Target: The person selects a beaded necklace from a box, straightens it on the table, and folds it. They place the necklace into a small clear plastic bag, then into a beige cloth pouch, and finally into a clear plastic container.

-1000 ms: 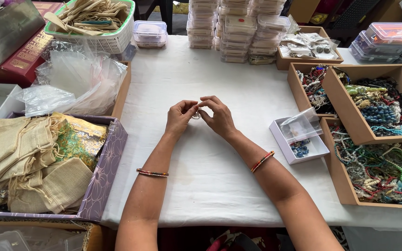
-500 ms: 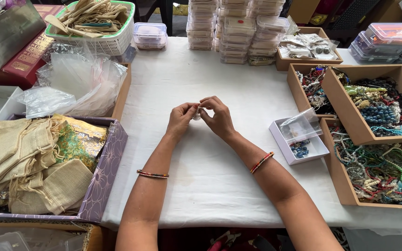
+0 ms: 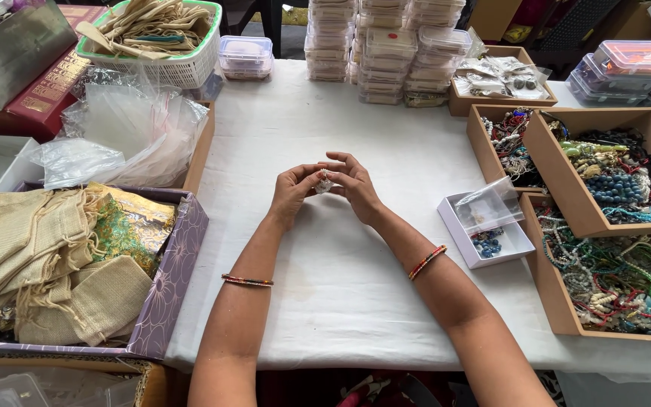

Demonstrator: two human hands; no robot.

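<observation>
Broadly, a white-covered tabletop (image 3: 356,301) fills the view. At its left edge sits a purple patterned box (image 3: 171,290) of cloth pouches (image 3: 47,264), with a heap of clear plastic bags (image 3: 118,132) behind it. On the right stand brown trays of beads (image 3: 612,226), and nearer the middle a small white box (image 3: 484,234) with a clear bag lying in it. Stacks of clear lidded containers (image 3: 382,49) line the far edge. Above the bare centre, the left hand (image 3: 291,192) and right hand (image 3: 356,185) meet, fingers curled inward and pinching a small silvery piece (image 3: 324,182) between the fingertips of both; what it is cannot be told. Each forearm bears a thin bangle (image 3: 426,261).
</observation>
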